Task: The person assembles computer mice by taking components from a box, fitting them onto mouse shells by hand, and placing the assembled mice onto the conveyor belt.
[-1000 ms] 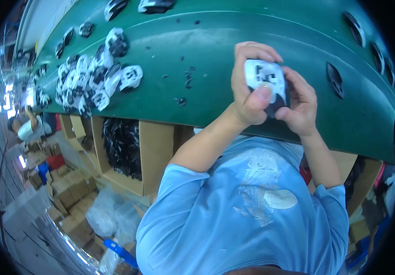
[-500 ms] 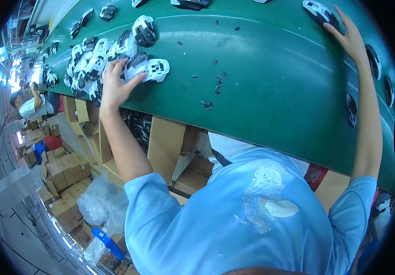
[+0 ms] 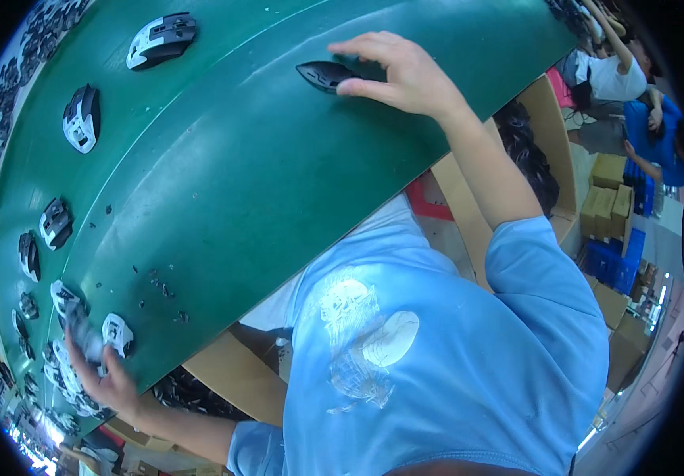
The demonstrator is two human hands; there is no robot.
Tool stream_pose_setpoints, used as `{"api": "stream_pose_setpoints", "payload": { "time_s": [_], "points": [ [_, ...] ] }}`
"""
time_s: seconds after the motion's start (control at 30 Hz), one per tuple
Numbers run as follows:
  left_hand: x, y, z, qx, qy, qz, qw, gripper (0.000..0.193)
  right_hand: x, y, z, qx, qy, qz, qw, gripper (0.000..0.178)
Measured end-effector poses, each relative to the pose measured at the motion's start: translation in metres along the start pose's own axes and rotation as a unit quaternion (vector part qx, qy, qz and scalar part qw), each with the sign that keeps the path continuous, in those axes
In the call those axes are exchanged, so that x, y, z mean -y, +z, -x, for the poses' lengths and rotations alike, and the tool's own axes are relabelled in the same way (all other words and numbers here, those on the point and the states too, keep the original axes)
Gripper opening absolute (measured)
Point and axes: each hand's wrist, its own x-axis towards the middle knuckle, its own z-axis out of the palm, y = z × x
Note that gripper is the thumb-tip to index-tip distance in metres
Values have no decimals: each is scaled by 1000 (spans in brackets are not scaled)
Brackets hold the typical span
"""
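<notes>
My right hand (image 3: 409,75) reaches over the green tabletop with its fingers and thumb apart around a black computer mouse shell (image 3: 317,76). The thumb overlaps the shell's near edge, and part of the shell is hidden under the hand. At the lower left, my left hand (image 3: 110,387), smeared by motion, is among white-and-black computer mouse housings. A blurred whitish shape (image 3: 86,337) shows by its fingers; whether it is held is unclear. A white housing (image 3: 117,335) lies beside the thumb, and a pile of housings (image 3: 60,373) lies past the fingers.
Several other mouse housings (image 3: 82,119) lie spaced along the far side of the green table (image 3: 223,182). Tiny black parts (image 3: 161,287) are scattered nearer. Open cardboard boxes (image 3: 235,373) with dark pieces stand below the edge. Other people (image 3: 612,75) are at the far right.
The view has swung to the right. My right hand has gone from a white-and-black mouse to a black shell. My left hand remains by the pile, now blurred.
</notes>
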Motion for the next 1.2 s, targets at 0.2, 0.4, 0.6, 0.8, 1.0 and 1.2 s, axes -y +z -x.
{"api": "stream_pose_setpoints", "payload": {
  "time_s": [0.2,0.4,0.6,0.8,1.0,1.2],
  "points": [
    [-126,152,-69,158,339,-97,922,65,27,21,-5,34,99,-232,967,24],
    [-149,205,-47,117,270,-86,952,71,73,69,3,67,160,-526,833,24],
    [-169,253,-8,39,93,-145,984,83,129,99,26,-42,272,-670,690,21],
    [-176,254,-8,-74,-30,369,926,77,157,68,16,-109,182,-811,545,23],
    [-185,226,-11,-66,-118,667,733,99,145,52,8,-102,123,-801,576,26],
    [-178,229,-11,-33,-86,650,755,90,135,51,7,19,119,-645,755,18]
  ]
}}
